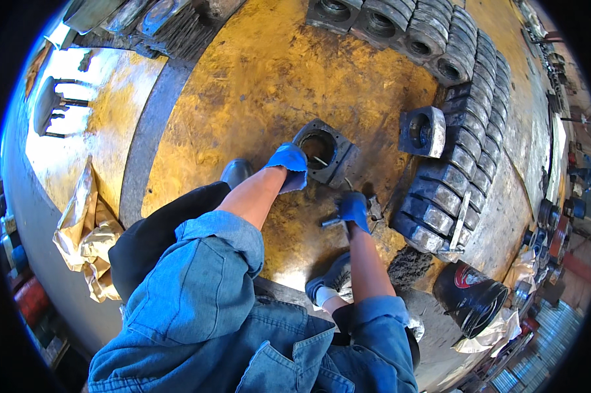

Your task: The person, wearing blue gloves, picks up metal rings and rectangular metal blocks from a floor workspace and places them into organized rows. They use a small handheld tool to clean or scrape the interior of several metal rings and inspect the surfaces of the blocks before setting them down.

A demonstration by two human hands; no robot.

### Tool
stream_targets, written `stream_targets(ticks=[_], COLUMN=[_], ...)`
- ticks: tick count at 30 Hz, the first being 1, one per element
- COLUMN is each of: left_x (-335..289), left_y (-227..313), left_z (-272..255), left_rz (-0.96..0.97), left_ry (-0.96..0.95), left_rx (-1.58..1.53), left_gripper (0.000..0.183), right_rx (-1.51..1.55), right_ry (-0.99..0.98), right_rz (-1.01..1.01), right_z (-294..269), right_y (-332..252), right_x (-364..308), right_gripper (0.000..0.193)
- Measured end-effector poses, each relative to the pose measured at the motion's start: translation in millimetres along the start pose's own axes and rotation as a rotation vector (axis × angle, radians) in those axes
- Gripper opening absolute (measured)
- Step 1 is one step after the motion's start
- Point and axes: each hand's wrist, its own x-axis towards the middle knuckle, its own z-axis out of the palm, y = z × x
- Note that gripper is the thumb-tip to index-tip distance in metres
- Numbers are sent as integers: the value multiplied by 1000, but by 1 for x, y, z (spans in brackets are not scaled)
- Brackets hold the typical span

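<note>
A dark square metal block (351, 164) with a large round bore lies on the stained yellow floor in front of me. My left hand (287, 162), in a blue glove, is closed over the block's left corner; its fingertips are hidden. Just right of the block, my blue-gloved right hand (354, 208) is closed round a rod-like metal tool (332, 223). One end of the tool sticks out to the left of the fist, and its full shape is hidden. A thin light-coloured piece (320, 160) shows in the bore.
Rows of similar metal blocks (449, 173) curve along the right, with one single block (422, 132) beside them. A black bucket (469, 298) stands lower right, near dark shavings (410, 265). A crumpled brown paper bag (89, 232) and a stool (50, 108) are at left.
</note>
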Motion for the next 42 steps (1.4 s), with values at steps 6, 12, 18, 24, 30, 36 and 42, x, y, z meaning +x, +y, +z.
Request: stream_targets(ticks=[6,12,18,24,30,36,42], left_x=[16,8,53,43,9,26,40], left_y=[1,-3,-7,-15,-11,3,-14], left_z=[11,20,127,125,38,36,73], left_rz=[-48,-103,61,96,-35,-95,-75], left_ry=[133,104,623,725,242,165,163], left_rx=[-331,-594,-1643,-1166,-757,-240,-243], left_gripper=[12,15,24,22,13,12,10], right_rx=[-534,612,691,583,529,730,596], right_ry=[10,111,225,161,100,168,-81], right_rz=[-345,716,609,554,542,625,568], right_z=[-32,-105,-100,-105,-113,-93,-108], right_y=[34,-8,-16,-44,-34,24,-29], right_x=[-13,-49,-17,-18,-15,8,17], right_gripper=[11,18,22,24,28,25,28])
